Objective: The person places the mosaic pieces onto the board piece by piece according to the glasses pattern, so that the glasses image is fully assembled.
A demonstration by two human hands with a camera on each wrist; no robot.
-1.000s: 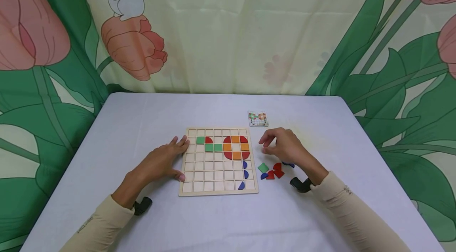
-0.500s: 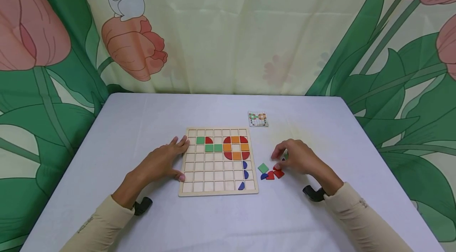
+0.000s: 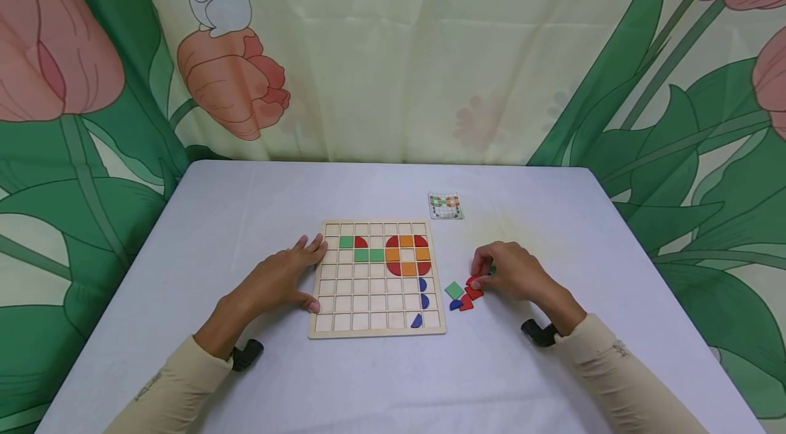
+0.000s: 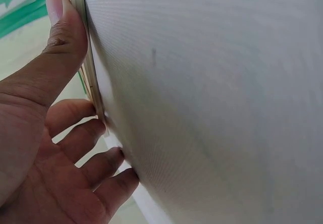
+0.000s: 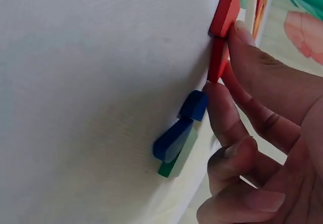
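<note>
At its left edge, a wooden grid board (image 3: pixel 368 302) is touched by my left hand (image 3: pixel 285 275), its thumb (image 4: pixel 68 37) on the rim and the other fingers spread along the side. Red, orange, green and blue flat pieces lie in some squares. To the board's right, my right hand (image 3: pixel 512 270) pinches a red block (image 5: pixel 218 60) between thumb and fingers, low at the tabletop. Other red pieces (image 3: pixel 467 302) touch or nearly touch it, beside a green square (image 3: pixel 454 290) and a blue half-circle (image 3: pixel 456 305). Blue pieces (image 5: pixel 174 141) and a green piece (image 5: pixel 184 156) lie beneath the right hand.
A small pattern card (image 3: pixel 445 205) lies behind the board's right corner. The white-clothed table (image 3: pixel 276 188) ends at a printed curtain (image 3: pixel 405 65). A black wrist camera (image 3: pixel 248 355) sits at the left cuff, another wrist camera (image 3: pixel 537 333) at the right.
My right hand has moved right and toward me from beside the board to the loose pieces. The red pieces have shifted slightly to the left. The left hand holds its place.
</note>
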